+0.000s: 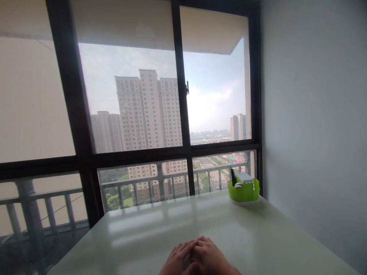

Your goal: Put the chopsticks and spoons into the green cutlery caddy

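Note:
At the near edge of the view, my left hand [177,259] and my right hand [211,255] rest together on the pale glossy table [137,236]. Their fingers are bent inward and meet at the tips, pressed against each other. A small dark gap shows between the palms, and no object is visible in it. The wrists run out of the picture at the bottom. Of the things on the table, a green basket [243,193] stands nearest, beyond my right hand at the far right corner.
In the basket are a white ridged item [243,177] and a dark upright item [233,176]. A dark-framed window [185,114] rises behind the table, with a railing [172,183] and tall buildings outside. A plain wall [312,126] borders the right side.

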A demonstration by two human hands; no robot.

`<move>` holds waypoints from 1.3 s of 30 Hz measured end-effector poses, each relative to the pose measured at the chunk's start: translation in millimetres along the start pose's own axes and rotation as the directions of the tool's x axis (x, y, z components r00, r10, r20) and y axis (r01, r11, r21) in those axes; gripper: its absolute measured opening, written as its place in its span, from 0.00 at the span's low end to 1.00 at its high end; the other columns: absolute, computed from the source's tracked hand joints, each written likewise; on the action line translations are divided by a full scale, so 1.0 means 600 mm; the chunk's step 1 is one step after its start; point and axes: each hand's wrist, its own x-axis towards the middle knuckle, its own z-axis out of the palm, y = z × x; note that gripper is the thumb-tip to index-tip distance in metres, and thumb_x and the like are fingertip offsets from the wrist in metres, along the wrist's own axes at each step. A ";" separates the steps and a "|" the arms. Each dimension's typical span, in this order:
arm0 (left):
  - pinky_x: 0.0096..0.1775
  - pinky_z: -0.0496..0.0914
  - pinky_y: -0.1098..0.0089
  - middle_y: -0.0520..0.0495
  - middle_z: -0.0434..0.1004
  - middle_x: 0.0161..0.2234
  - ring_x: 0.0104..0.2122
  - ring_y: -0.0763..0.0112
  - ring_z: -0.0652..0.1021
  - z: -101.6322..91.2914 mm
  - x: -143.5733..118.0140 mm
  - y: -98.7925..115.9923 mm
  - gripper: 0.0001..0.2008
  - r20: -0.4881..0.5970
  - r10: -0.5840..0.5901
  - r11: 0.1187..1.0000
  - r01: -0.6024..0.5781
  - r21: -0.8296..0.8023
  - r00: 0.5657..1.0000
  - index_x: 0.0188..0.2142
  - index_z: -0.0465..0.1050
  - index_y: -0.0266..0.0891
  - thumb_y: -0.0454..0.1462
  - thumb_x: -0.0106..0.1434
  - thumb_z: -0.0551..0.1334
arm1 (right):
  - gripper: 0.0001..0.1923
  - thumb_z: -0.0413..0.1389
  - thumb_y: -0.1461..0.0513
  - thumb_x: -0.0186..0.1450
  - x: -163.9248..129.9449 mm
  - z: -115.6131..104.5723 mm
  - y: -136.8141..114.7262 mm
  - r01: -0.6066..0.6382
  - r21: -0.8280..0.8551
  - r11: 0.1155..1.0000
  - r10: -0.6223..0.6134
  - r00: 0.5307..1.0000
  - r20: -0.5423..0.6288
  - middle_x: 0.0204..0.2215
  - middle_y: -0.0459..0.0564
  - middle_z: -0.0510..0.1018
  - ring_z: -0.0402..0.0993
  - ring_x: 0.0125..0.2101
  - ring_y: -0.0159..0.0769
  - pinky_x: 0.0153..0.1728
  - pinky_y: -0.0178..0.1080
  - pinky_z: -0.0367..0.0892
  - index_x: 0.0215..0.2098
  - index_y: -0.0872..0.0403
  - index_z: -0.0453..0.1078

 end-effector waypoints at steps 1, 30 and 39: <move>0.61 0.70 0.60 0.49 0.73 0.62 0.59 0.58 0.75 -0.001 0.000 0.001 0.33 0.003 0.000 1.000 0.000 0.001 1.000 0.67 0.62 0.57 0.51 0.64 0.66 | 0.11 0.58 0.58 0.65 0.000 0.001 0.001 0.002 0.004 1.000 -0.002 1.000 -0.003 0.47 0.47 0.81 0.70 0.50 0.42 0.54 0.40 0.60 0.45 0.49 0.77; 0.61 0.71 0.60 0.49 0.74 0.62 0.59 0.57 0.76 -0.001 -0.001 0.002 0.32 -0.021 0.019 1.000 -0.018 0.004 1.000 0.66 0.63 0.57 0.52 0.64 0.64 | 0.16 0.56 0.61 0.65 -0.004 -0.013 -0.012 -0.019 0.020 1.000 0.019 1.000 0.013 0.49 0.49 0.80 0.70 0.52 0.42 0.56 0.41 0.59 0.50 0.48 0.77; 0.63 0.68 0.55 0.48 0.70 0.64 0.62 0.54 0.73 0.007 -0.003 -0.009 0.32 0.036 -0.021 0.998 0.023 -0.050 0.999 0.67 0.61 0.58 0.53 0.65 0.62 | 0.13 0.57 0.60 0.65 -0.004 -0.017 -0.015 -0.021 0.030 0.999 0.021 1.000 0.002 0.48 0.47 0.81 0.70 0.51 0.41 0.56 0.39 0.59 0.47 0.49 0.77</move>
